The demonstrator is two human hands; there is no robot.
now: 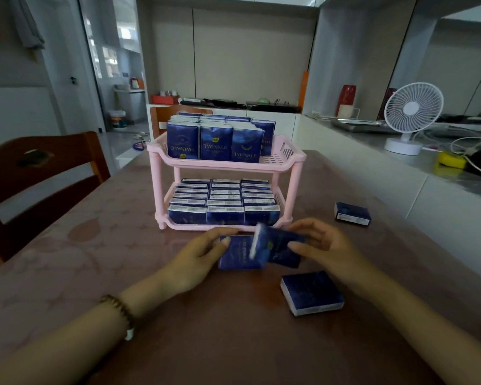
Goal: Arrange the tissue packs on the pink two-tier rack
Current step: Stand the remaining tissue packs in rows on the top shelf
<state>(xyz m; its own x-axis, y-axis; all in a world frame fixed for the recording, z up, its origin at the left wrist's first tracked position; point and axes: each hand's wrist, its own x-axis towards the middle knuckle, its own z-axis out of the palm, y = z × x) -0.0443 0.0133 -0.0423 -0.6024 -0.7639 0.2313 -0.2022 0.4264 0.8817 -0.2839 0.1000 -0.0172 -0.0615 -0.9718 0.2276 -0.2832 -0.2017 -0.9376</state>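
The pink two-tier rack [296, 173] stands mid-table, its top tier filled with upright dark blue tissue packs [216, 143] and its bottom tier with rows of packs [225, 201]. Just in front of it, my left hand [197, 259] holds one blue pack [235, 255] by its left edge. My right hand [325, 248] grips a second pack [282, 250], tilted and overlapping the first. Two loose packs lie on the table: one near my right forearm [311, 293], another farther right [352, 213].
A brown table [109, 245] carries everything. Wooden chairs stand at the left [42, 173] and behind the rack [161, 118]. On the counter to the right are a white desk fan [411, 118], cables and a yellow object [451, 161].
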